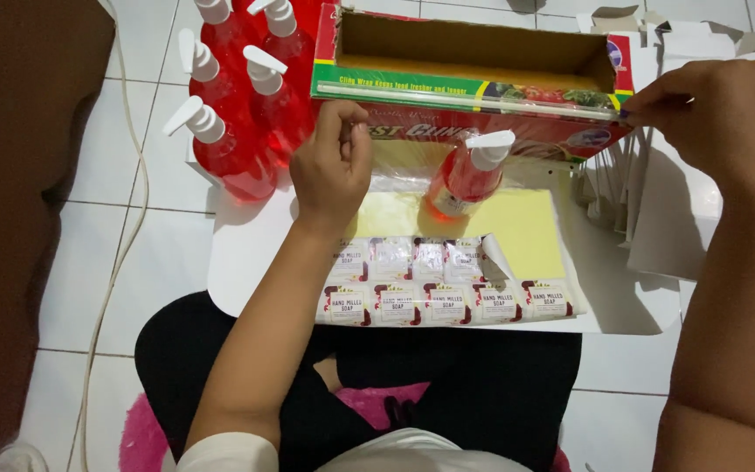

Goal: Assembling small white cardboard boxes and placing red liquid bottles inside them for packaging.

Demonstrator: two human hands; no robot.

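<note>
Label sheet (447, 293) nearest; both hands, L (332, 170) & R (709, 114), pinching cling film (412, 188) at wrap box (474, 79).

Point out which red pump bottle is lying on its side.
The bottle on the clear film in front of the wrap box, between the two hands; the others stand upright at the left.

Long red-green wrap box (474, 83), lid open, brown inside. Label sheet (447, 280) near of box: yellow backing, two rows white-and-red rectangular stickers, one corner peeled. Folded white cartons (657, 227) right of box. Small white label on bottle (449, 203) just below box.
</note>
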